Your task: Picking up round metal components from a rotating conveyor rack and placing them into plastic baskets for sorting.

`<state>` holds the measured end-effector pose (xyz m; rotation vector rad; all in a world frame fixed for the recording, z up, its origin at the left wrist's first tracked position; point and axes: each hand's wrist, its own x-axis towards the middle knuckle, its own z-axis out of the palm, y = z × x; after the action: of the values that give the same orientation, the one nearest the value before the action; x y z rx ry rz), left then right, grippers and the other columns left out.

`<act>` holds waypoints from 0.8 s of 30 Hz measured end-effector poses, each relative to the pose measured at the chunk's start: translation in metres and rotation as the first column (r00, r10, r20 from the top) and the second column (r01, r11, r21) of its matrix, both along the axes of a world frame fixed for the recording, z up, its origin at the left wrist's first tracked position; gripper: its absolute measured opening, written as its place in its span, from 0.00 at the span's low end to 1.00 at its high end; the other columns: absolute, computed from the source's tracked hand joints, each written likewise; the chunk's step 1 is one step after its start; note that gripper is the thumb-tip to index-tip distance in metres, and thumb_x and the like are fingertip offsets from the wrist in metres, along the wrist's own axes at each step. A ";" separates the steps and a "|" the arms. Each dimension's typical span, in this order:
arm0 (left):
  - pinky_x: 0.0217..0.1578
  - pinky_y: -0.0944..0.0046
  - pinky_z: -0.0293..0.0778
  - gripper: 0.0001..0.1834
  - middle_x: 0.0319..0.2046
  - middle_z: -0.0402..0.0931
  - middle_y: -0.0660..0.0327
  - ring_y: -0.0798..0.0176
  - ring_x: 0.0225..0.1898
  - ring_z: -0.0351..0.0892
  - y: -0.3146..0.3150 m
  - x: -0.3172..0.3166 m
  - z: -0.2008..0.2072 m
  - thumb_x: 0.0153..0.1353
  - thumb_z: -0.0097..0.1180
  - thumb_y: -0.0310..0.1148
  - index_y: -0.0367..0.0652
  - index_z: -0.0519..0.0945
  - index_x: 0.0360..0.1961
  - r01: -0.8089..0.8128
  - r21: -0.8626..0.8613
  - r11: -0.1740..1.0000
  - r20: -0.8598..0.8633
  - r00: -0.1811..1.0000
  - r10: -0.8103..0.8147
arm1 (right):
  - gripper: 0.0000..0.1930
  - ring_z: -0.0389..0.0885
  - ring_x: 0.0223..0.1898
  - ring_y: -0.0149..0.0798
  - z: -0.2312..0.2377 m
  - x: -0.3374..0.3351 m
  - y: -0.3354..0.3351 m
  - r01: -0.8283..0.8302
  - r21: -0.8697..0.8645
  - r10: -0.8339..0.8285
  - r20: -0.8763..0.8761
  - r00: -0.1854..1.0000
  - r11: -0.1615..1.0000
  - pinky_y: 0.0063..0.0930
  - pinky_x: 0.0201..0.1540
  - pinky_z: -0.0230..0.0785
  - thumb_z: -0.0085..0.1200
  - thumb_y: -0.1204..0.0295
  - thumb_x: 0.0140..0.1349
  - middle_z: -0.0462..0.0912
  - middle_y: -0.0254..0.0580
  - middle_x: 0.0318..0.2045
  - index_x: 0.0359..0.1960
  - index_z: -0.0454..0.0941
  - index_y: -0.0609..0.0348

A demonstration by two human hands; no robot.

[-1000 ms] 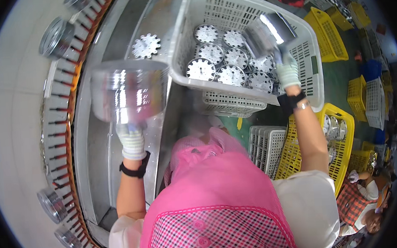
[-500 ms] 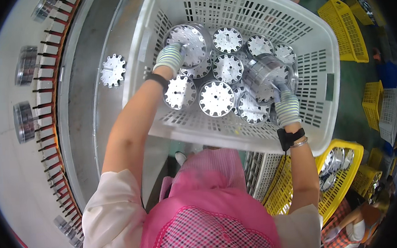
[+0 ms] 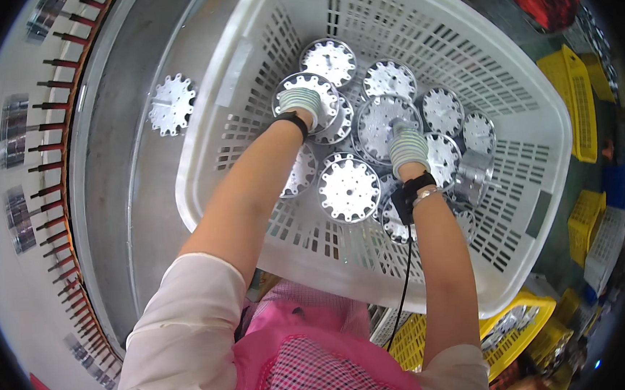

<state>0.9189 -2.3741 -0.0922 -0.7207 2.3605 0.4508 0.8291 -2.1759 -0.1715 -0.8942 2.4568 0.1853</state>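
Note:
A large white slatted basket [image 3: 374, 252] holds several shiny metal cylinders with scalloped, holed discs on their ends. My left hand [image 3: 300, 100], in a striped glove, is closed at the centre of one metal cylinder's disc [image 3: 325, 91]. Its fingertips are mostly hidden. That cylinder sits in the left part of the basket, overlapping another. My right hand [image 3: 408, 148], gloved alike, grips the middle of a second metal cylinder [image 3: 378, 126], which is above others near the basket's centre. One cylinder [image 3: 475, 176] lies on its side at the right, a thin pin sticking out of it.
A loose scalloped disc [image 3: 172, 105] lies on the metal ledge [image 3: 136, 207] left of the basket. Further left, a curved row of dark red pegs [image 3: 52, 147] carries some cylinders. Yellow crates [image 3: 568, 101] stand on the right. A cable hangs from my right wrist.
Both hands have gone lower into the basket, the right one shifting left to the centre. The cylinder it held at the right is down; one there now lies on its side. The view has shifted.

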 end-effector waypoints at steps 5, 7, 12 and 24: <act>0.46 0.55 0.71 0.19 0.50 0.72 0.51 0.53 0.51 0.73 -0.034 0.039 -0.081 0.52 0.54 0.30 0.45 0.76 0.47 0.021 -0.177 0.984 -0.046 0.998 -0.030 | 0.15 0.77 0.44 0.54 -0.029 0.012 -0.021 0.070 0.043 -0.073 0.091 0.993 0.997 0.47 0.44 0.71 0.41 0.72 0.57 0.78 0.56 0.42 0.44 0.75 0.56; 0.51 0.53 0.65 0.20 0.53 0.67 0.49 0.51 0.54 0.68 -0.038 0.050 -0.071 0.51 0.52 0.30 0.45 0.74 0.48 0.053 -0.151 0.987 -0.134 0.988 -0.073 | 0.16 0.77 0.44 0.54 -0.033 0.008 -0.018 0.102 0.081 -0.108 0.075 0.991 0.991 0.46 0.45 0.70 0.41 0.70 0.57 0.78 0.55 0.42 0.47 0.74 0.55; 0.47 0.55 0.69 0.15 0.44 0.71 0.51 0.51 0.49 0.71 -0.059 0.082 -0.011 0.54 0.49 0.31 0.43 0.75 0.44 0.200 -0.052 0.978 -0.245 0.947 -0.207 | 0.18 0.77 0.44 0.54 -0.003 0.017 -0.035 0.186 0.081 -0.187 0.010 0.982 0.979 0.45 0.46 0.70 0.42 0.64 0.59 0.78 0.54 0.42 0.49 0.73 0.54; 0.47 0.54 0.68 0.18 0.46 0.71 0.48 0.45 0.46 0.71 -0.086 0.411 0.127 0.55 0.49 0.34 0.38 0.72 0.46 -0.235 0.312 0.920 -0.687 0.613 0.390 | 0.19 0.76 0.43 0.58 0.077 0.139 -0.116 -0.099 -0.204 0.096 -0.025 0.995 0.974 0.45 0.48 0.66 0.43 0.61 0.59 0.78 0.59 0.40 0.47 0.73 0.59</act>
<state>1.3298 -2.4597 0.0350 -1.0028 2.8612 1.3403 0.9678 -2.2915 -0.0941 -1.1059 2.4797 -0.0280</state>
